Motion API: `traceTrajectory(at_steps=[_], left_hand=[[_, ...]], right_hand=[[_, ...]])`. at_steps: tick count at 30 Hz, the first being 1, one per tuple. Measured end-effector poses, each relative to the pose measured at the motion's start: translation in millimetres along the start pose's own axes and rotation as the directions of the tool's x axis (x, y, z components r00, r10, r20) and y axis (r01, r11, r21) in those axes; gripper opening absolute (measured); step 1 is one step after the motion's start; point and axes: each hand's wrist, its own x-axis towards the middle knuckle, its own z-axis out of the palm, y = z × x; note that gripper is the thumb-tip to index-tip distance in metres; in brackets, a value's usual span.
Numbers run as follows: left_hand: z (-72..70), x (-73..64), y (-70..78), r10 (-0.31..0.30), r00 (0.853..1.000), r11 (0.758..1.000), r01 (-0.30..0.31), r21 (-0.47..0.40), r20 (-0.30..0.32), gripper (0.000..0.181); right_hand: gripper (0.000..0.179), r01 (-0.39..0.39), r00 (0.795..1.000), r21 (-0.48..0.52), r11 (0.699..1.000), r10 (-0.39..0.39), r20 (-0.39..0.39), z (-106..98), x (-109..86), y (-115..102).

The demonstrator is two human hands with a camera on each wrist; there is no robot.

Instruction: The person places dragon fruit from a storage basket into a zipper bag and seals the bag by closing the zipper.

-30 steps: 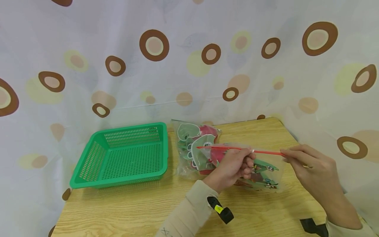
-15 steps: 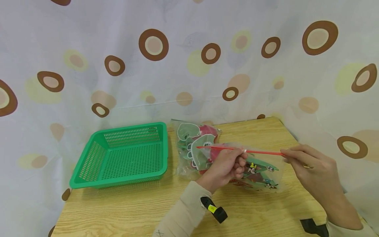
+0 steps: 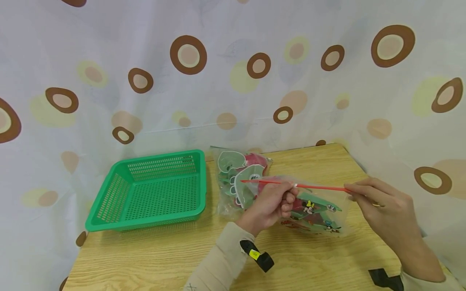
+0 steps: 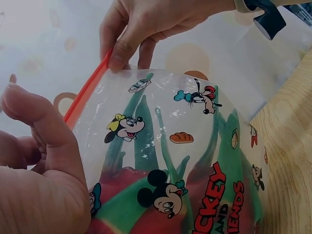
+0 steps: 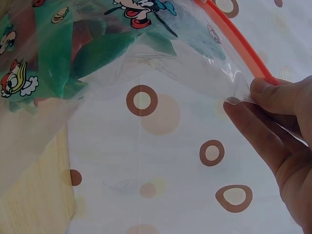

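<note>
A clear zip bag [image 3: 318,216] with cartoon prints and a red zip strip [image 3: 324,187] stands on the table, its top edge raised. Red and green things, which I cannot identify, show through the plastic in the left wrist view. My left hand [image 3: 267,206] pinches the white slider [image 3: 296,185] on the strip between thumb and curled forefinger. With thumb and fingertips, my right hand [image 3: 387,208] grips the strip's right end; the bag's corner is between those fingers in the right wrist view. The left end of the strip extends past my left hand.
Behind the held bag lies another clear bag [image 3: 225,190] with green and red contents, partly covered by it. A green plastic basket [image 3: 145,223] stands on the left of the wooden table [image 3: 153,258]. A patterned cloth [image 3: 218,81] hangs behind.
My left hand has moved left along the red strip, and the white slider has moved left with it. My right hand keeps its grip at the right end, nearly still.
</note>
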Motion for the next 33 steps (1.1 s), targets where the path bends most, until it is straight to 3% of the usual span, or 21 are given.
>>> traceTrajectory(at_steps=[33], left_hand=[[-26.5, -5.8, 4.6, -0.007, 0.998, 1.0, 0.008, 0.009, -0.056, 0.032]], right_hand=[[0.053, -0.021, 0.999, 0.015, 1.0, 0.02, 0.027, 0.2, -4.1, 2.6]])
